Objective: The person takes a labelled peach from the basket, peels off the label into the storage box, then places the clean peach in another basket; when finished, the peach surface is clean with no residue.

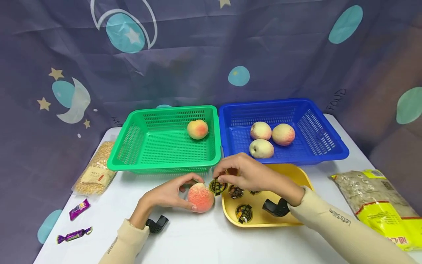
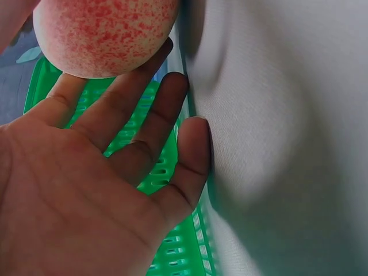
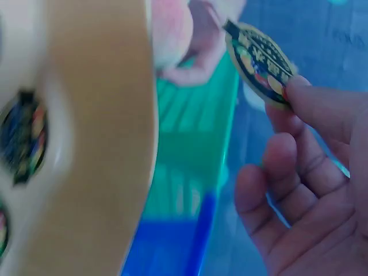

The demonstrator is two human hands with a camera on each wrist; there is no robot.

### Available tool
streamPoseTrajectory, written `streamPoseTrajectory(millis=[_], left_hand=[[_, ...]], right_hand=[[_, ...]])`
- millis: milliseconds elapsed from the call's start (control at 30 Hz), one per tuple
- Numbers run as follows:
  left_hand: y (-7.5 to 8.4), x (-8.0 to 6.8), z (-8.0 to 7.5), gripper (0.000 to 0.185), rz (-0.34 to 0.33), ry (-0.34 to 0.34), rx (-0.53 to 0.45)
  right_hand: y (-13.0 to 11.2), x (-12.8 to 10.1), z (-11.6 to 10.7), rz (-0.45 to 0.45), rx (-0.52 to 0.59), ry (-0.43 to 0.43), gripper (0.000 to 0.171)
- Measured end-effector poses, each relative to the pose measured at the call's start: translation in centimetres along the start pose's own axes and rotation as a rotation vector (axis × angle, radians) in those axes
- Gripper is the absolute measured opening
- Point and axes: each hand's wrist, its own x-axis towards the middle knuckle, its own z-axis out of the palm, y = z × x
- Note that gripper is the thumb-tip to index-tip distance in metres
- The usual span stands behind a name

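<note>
The left hand (image 1: pixel 165 196) cups the peach (image 1: pixel 200 197) on the table, at 6 o'clock from the green basket (image 1: pixel 165 146). The right hand (image 1: pixel 244 172) pinches a sticker (image 1: pixel 217 187) at the peach's 1 o'clock. The peach could roll, so the sticker may wrinkle.

A left hand (image 1: pixel 165 196) holds a peach (image 1: pixel 200 197) on a white table (image 1: pixel 204 242) while the right hand (image 1: pixel 250 174) pinches a round sticker (image 1: pixel 217 187) beside it, above a yellow tray (image 1: pixel 263 220), before green (image 1: pixel 165 141) and blue baskets (image 1: pixel 283 128).
</note>
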Motion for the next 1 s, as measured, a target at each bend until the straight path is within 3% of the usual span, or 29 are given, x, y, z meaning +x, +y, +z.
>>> streamPoseTrajectory(millis=[133, 300, 467, 667, 1000], left_hand=[[-0.1, -0.4, -0.1, 0.065, -0.026, 0.015, 0.011], [-0.2, -0.8, -0.4, 0.065, -0.029, 0.023, 0.025], [-0.4, -1.0, -0.6, 0.064, -0.027, 0.024, 0.032], [-0.5, -0.9, -0.6, 0.066, -0.017, 0.015, 0.030], [-0.2, 0.0, -0.3, 0.068, 0.001, -0.010, 0.017]], right_hand=[[0.9, -2.6, -1.7, 0.107, 0.037, 0.015, 0.017], [1.9, -6.1, -3.0, 0.183, 0.038, 0.024, 0.009], [2.2, -8.6, -3.3, 0.259, 0.087, -0.091, 0.013], [2.6, -10.1, -2.5, 0.328, 0.170, -0.247, 0.019], [2.5, -11.3, -2.4, 0.390, 0.190, -0.250, 0.018]])
